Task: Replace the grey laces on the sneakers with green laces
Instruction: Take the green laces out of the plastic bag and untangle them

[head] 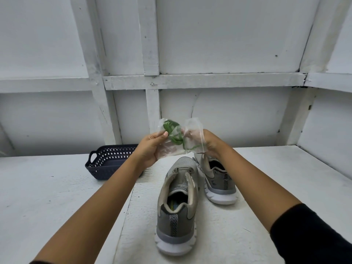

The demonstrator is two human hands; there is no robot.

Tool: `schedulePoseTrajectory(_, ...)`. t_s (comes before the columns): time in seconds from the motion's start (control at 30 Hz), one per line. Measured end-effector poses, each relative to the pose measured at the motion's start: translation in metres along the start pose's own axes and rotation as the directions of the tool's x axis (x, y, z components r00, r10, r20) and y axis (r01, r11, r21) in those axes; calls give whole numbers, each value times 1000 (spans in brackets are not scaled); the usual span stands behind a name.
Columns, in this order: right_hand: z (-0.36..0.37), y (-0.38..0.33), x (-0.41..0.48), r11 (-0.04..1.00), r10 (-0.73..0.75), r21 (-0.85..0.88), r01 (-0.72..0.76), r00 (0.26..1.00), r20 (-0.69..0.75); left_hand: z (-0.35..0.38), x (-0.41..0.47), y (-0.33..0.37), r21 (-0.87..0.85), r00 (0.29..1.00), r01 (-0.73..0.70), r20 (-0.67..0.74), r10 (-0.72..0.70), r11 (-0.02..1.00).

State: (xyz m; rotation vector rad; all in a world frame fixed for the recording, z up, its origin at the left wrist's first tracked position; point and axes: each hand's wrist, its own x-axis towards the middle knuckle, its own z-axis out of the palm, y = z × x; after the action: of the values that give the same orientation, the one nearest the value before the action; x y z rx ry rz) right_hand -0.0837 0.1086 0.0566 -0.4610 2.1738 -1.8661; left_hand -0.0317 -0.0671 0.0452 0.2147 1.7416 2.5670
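Two grey sneakers stand on the white table, heels toward me: the left sneaker (pixel 178 204) near the middle, the right sneaker (pixel 219 180) farther back and partly behind my right wrist. No laces show in either shoe. Above them I hold a clear plastic bag (pixel 192 136) with coiled green laces (pixel 174 134) inside. My left hand (pixel 152 147) grips the bag's left side, thumb on top. Its right side is gripped by my right hand (pixel 210 143), whose fingers are seen through the plastic.
A dark blue perforated basket (pixel 108 161) with handles sits at the back left of the table (pixel 57 197), partly behind my left forearm. White panelled walls (pixel 228 44) close in the back and right side.
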Motion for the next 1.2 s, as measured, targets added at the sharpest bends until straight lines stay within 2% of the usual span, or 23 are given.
schedulePoseTrajectory(0.07,3,-1,1,999,14,48,-17,999,49,0,3,-2,89,998,-31,-54,35,996)
schedulePoseTrajectory(0.13,5,0,4,1000,21,-2,-21,998,57,-1,6,-4,187,990,-56,-114,78,981)
schedulePoseTrajectory(0.23,3,0,5,999,46,0,-46,998,-35,-3,9,-7,247,980,-60,-170,104,967)
schedulePoseTrajectory(0.4,3,1,-5,997,-51,63,53,998,-31,-7,5,-9,129,987,-51,-143,69,990)
schedulePoseTrajectory(0.53,5,-1,-10,997,-81,21,81,997,0,-11,1,-10,69,994,-45,-100,51,997)
schedulePoseTrajectory(0.63,5,0,-14,988,-149,-41,151,988,42,-14,-3,-8,6,991,-50,-120,50,999)
schedulePoseTrajectory(0.73,9,-1,-15,983,-157,-98,155,988,-10,-17,-4,-7,26,991,-56,-124,58,998)
schedulePoseTrajectory(0.9,20,1,-7,978,-186,-124,165,965,-185,-20,-6,-7,30,979,-75,-186,80,997)
schedulePoseTrajectory(1.03,23,5,-2,977,-195,-128,169,953,-232,-22,-7,-4,-63,967,-101,-240,83,993)
schedulePoseTrajectory(1.1,20,6,-1,982,-182,-94,164,955,-236,-24,-8,-1,-122,954,-133,-284,94,984)
schedulePoseTrajectory(1.2,14,4,-3,991,-97,69,116,968,-233,-32,-9,1,-145,942,-153,-321,100,978)
